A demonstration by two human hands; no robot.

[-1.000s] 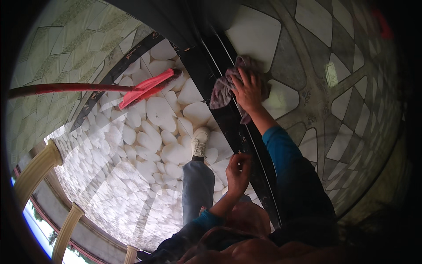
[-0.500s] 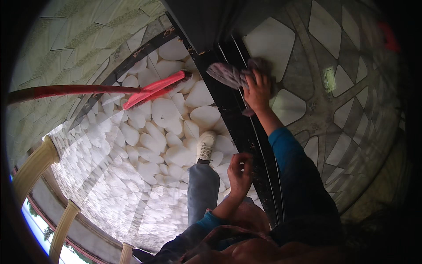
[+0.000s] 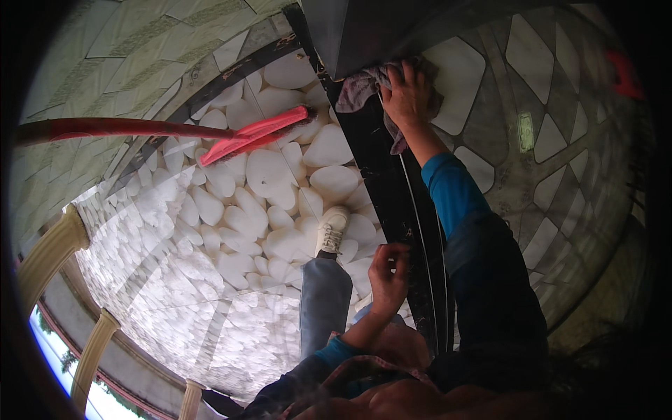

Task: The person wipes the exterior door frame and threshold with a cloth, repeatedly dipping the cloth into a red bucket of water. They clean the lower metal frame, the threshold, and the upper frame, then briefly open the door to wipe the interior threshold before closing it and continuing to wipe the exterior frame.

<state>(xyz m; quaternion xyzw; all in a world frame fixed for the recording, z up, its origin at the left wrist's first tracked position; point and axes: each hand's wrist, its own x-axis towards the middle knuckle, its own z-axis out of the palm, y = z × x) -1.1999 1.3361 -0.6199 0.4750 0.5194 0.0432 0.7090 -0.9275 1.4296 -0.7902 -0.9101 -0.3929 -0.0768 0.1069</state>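
1. Pressing down near the top centre of the frame, the right hand [image 3: 407, 94] lies flat with fingers spread over a crumpled grey-mauve cloth rag [image 3: 360, 87]; it pins the rag more than it grips it.
2. That rag sits on the upper end of a long black glossy rail [image 3: 392, 203], which runs from the top centre down toward the lower middle of the frame, just under a dark slab edge [image 3: 364, 31].
3. Lower in the frame, the left hand [image 3: 388, 276] rests against the left edge of the same rail, fingers loosely curled and thumb up; it holds nothing that can be seen.
4. Judging by its folds, the rag is soft, light and limp. It would likely bunch or slide under a loose palm, so a flat press across its middle, or a pinch of gathered folds, looks the surest hold.
5. To the left of the rail lies a floor of white rounded pebble stones [image 3: 266, 182], with a white laced shoe [image 3: 331, 231] on it.
6. A red long-handled broom [image 3: 245, 136] lies across the upper left of the frame.
7. Cream balusters [image 3: 49, 252] stand at the lower left.
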